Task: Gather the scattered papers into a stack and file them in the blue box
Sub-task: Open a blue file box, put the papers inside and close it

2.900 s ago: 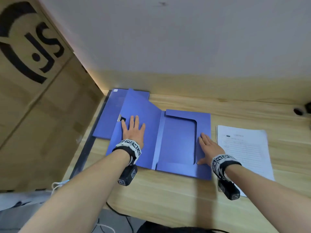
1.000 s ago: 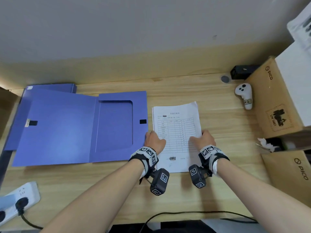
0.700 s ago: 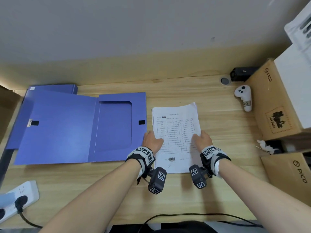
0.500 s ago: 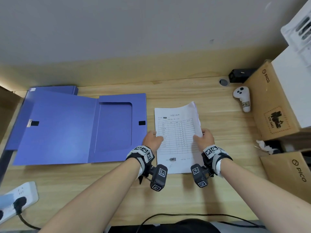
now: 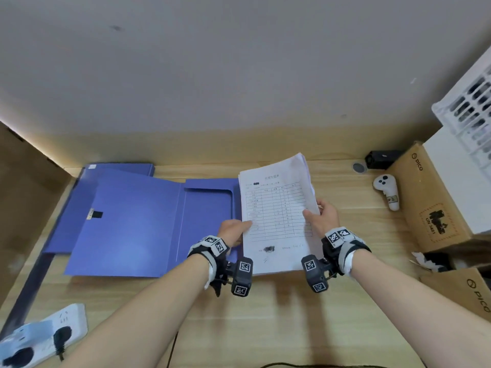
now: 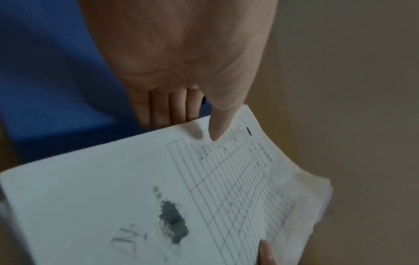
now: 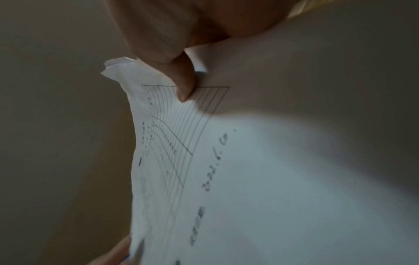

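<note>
A stack of white papers (image 5: pixel 276 208) with a printed table on the top sheet is lifted off the wooden desk, its far end raised. My left hand (image 5: pixel 233 231) pinches the stack's left edge, thumb on top and fingers underneath (image 6: pixel 213 125). My right hand (image 5: pixel 322 216) pinches the right edge the same way (image 7: pixel 183 86). The paper stack (image 6: pixel 181 197) fills both wrist views (image 7: pixel 249 179). The blue file box (image 5: pixel 138 221) lies open and flat on the desk just left of the papers, its tray half (image 5: pixel 207 221) nearest them.
A white controller (image 5: pixel 386 191) and a small black device (image 5: pixel 380 159) lie at the back right. Cardboard boxes (image 5: pixel 435 203) stand along the right edge, and a cardboard panel (image 5: pixel 24 197) on the left. A white power strip (image 5: pixel 45 333) sits near the front left corner.
Both hands moved from the open blue box to the paper stack, pinched its side edges, and have lifted it off the desk with the far end tilting up.
</note>
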`<action>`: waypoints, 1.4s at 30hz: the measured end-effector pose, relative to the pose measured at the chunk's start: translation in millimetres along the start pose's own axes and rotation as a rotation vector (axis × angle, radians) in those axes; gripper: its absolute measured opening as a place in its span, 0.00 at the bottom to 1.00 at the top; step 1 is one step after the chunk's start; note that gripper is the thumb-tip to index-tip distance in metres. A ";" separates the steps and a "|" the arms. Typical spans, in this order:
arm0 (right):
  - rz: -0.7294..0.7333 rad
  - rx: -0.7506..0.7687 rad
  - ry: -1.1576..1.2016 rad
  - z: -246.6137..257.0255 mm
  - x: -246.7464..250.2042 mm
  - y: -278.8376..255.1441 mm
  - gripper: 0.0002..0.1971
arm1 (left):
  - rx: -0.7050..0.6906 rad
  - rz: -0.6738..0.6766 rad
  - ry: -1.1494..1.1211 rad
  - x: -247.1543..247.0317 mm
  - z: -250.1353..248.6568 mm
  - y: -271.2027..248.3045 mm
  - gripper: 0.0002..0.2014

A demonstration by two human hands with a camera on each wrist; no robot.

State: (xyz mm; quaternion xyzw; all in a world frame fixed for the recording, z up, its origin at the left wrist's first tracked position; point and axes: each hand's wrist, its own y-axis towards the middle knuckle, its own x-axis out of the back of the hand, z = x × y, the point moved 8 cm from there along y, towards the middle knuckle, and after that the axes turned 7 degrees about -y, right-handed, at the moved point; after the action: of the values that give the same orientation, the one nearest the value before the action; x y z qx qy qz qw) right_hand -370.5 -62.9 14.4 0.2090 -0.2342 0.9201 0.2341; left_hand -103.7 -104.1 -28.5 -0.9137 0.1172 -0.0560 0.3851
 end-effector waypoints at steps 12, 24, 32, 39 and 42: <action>0.097 0.003 0.111 61.8 -129.5 -27.9 0.18 | 0.002 0.015 -0.199 122.4 -6.3 -25.4 0.16; 0.224 0.083 -0.777 11.7 -228.9 -28.8 0.40 | -0.082 -0.259 0.064 295.3 12.4 8.9 0.13; 0.284 0.076 -1.005 0.7 -239.5 -42.0 0.41 | -0.091 -0.335 0.310 359.6 5.1 20.1 0.07; 0.278 0.041 -0.981 4.8 -239.2 -41.1 0.41 | -0.062 -0.428 0.403 373.4 6.7 13.9 0.07; 0.279 0.043 -0.970 6.0 -240.2 -41.6 0.41 | -0.046 -0.396 0.405 364.9 9.0 13.3 0.04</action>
State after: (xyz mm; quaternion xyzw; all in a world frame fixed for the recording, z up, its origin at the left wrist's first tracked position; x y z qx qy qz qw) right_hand -154.0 -113.6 -85.6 0.5837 -0.3229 0.7443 -0.0313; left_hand 248.3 -200.6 -40.0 -0.8974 0.0121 -0.3090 0.3146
